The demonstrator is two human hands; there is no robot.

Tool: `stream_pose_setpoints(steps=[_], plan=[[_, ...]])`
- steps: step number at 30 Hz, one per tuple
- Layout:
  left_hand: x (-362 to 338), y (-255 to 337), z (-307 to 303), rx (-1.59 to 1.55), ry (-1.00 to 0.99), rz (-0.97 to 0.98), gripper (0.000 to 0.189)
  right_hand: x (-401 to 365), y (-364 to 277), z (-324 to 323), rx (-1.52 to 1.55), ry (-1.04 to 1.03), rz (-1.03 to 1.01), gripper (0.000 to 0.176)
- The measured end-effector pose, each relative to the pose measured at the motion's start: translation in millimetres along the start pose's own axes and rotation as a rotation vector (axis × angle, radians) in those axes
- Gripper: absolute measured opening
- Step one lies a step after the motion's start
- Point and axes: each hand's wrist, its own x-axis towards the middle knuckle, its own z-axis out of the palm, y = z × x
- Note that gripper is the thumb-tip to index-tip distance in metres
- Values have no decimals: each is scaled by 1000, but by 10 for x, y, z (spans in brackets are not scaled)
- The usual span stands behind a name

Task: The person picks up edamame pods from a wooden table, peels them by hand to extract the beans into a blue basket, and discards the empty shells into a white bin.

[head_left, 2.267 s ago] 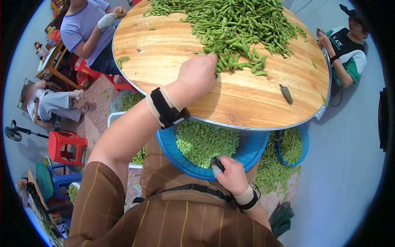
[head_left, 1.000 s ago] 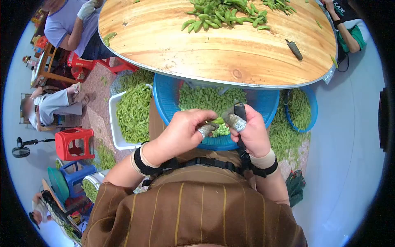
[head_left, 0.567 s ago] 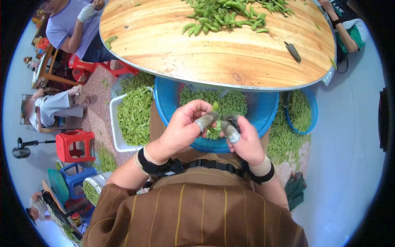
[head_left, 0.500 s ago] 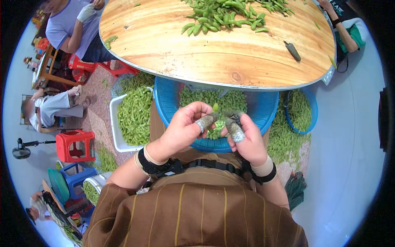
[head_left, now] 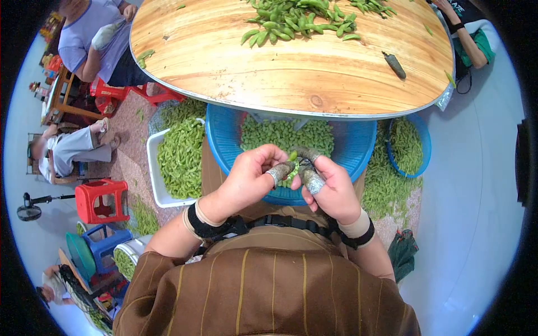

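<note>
Pinching a pod (head_left: 293, 156) in our left hand (head_left: 246, 173), right hand (head_left: 338, 196) curled, hold unclear, we could miss the tub (head_left: 222, 140) below if it slips.

Shirt (head_left: 263, 291): brown, thin yellow stripes
Tabletop (head_left: 252, 75): honey-yellow wood grain, silver-grey rim
Pods (head_left: 288, 22): bright green
Beans (head_left: 280, 133): pale green
Basin (head_left: 219, 140): blue
Tub (head_left: 152, 168): white
Wristbands (head_left: 203, 220): black beside beige
Thumb wraps (head_left: 310, 178): mottled grey-brown, silver
Front stool (head_left: 89, 196): red
Stool below it (head_left: 105, 242): blue
Floor (head_left: 130, 126): pinkish, speckled
</note>
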Motion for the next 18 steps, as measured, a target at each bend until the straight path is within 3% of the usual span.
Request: stream_pose_setpoints(steps=[2, 5, 6, 7, 8, 10, 12, 13, 15, 18], plan=[[-4, -62, -3, 322, 82, 221, 8, 7, 7, -1, 6, 0, 1, 31], [-43, 13, -5, 158, 1, 118, 8, 6, 20, -10, 32, -37, 17, 32], [-51, 16, -30, 157, 2, 116, 8, -20, -12, -1, 238, -76, 103, 32], [-56, 20, -76, -223, -118, -36, 10, -38, -27, 3, 445, -115, 190, 31], [-59, 21, -110, -603, -237, -188, 12, -46, -21, 6, 445, -114, 192, 31], [-51, -31, -143, -668, -279, -197, 11, -58, -6, 23, 609, -172, 215, 32], [-29, -110, -155, -732, -320, -204, 10, -33, 46, 36, 453, -140, 168, 33], [-16, -158, -150, -580, -264, -145, 12, -22, 65, 44, 297, -108, 119, 33], [10, -198, -144, -424, -206, -81, 14, -19, 29, 78, 250, -105, 95, 31], [2, -198, -96, 62, -24, 166, 10, -2, 7, 87, 203, -80, 77, 27]])
